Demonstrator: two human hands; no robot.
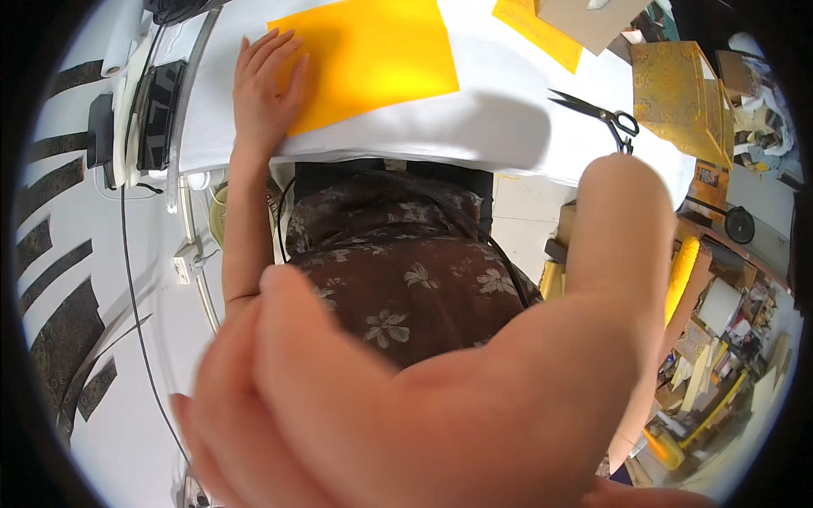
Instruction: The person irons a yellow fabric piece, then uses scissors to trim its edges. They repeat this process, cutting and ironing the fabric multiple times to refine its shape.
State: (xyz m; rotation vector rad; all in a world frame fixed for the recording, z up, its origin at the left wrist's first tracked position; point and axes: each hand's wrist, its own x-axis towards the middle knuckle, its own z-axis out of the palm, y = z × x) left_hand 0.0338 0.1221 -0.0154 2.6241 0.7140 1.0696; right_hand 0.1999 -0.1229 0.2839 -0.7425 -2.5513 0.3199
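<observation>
My left hand [269, 89] lies on the left edge of a yellow sheet [385, 59], fingers stretched out and thumb apart, holding nothing. The sheet is flat on a white-covered table [373, 134]. My right hand [356, 415] is raised very close to the camera and fills the lower middle of the picture, large and blurred. Its fingers are bent and partly cut off by the lower edge; whether they hold anything does not show. Beyond my right elbow, black-handled scissors [603, 113] rest on the table, one handle loop partly covered by the arm.
At the upper right are another yellow piece [542, 34], a grey-brown board [593, 21] and a gold patterned box [673, 89]. Dark patterned strips [68, 330] lie on the white surface at left, beside a black cable [135, 313]. Cluttered scraps [711, 372] fill the lower right.
</observation>
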